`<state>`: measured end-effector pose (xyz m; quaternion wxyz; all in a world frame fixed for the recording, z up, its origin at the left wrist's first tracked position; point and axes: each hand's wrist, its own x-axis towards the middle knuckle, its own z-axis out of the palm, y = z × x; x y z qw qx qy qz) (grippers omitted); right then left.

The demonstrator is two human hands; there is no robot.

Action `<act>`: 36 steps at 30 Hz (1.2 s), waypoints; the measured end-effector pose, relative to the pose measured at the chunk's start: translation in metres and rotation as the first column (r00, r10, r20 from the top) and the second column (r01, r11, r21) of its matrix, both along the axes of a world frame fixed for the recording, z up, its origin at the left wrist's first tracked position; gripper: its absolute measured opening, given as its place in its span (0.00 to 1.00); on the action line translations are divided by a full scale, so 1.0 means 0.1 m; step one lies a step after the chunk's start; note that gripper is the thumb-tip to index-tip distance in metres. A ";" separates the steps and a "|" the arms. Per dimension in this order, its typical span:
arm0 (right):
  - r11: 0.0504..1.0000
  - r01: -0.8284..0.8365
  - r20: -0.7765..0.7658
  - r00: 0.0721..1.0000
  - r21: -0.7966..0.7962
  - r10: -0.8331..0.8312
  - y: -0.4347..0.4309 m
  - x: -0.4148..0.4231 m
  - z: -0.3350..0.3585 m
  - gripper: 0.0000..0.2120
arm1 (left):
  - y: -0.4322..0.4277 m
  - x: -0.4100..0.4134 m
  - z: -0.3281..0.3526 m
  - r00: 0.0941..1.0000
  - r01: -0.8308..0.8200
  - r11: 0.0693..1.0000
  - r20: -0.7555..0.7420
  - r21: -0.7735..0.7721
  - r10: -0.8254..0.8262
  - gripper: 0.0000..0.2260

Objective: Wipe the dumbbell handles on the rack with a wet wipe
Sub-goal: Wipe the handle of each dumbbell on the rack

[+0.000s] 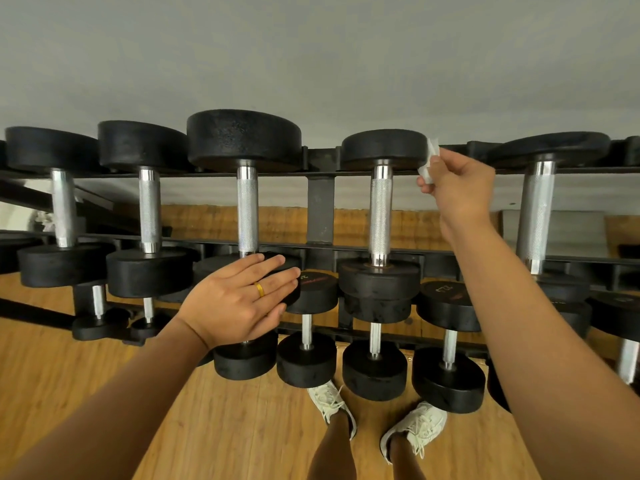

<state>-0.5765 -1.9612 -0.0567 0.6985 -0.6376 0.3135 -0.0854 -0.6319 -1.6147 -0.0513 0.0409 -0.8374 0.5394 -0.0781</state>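
Wooden floorboards (225, 427) run under a black rack (320, 206) that stands against a plain grey wall (311, 57). Its upper tier carries a row of black dumbbells lying front to back, each with a knurled steel bar between two round heads. A lower tier (306, 358) holds smaller ones, some with faint printed markings I cannot read.

My left hand (239, 299) lies flat on the near head of the big middle dumbbell (244, 140). The fingers are straight and slightly spread, with the palm pressing on the rubber and gripping nothing. A gold ring (259, 290) sits on one finger. That dumbbell's handle (247, 213) rises bare and shiny just above my fingertips.

My right hand (457, 188) is lifted higher and further back, on the right of the next dumbbell (382, 148). It pinches the wet wipe (427, 164), a small crumpled white piece, between the thumb and the curled fingers. The wipe is right at the edge of that dumbbell's far head. I cannot tell whether it touches the rubber or only hangs beside it. It is off the steel handle (380, 216), which stands uncovered to the left of my knuckles.

Another dumbbell (550, 147) lies on the far side of my right forearm, and two more sit to the left of my left hand. Below the rack, my pale laced shoes (330, 403) rest on the floorboards, toes pointing towards the lower tier.
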 end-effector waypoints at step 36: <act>0.774 -0.018 0.127 0.984 -0.633 0.126 -0.02 0.01 0.03 0.13 | 0.01 0.01 0.00 1.000 -0.006 1.000 0.018 -0.005 0.006 0.18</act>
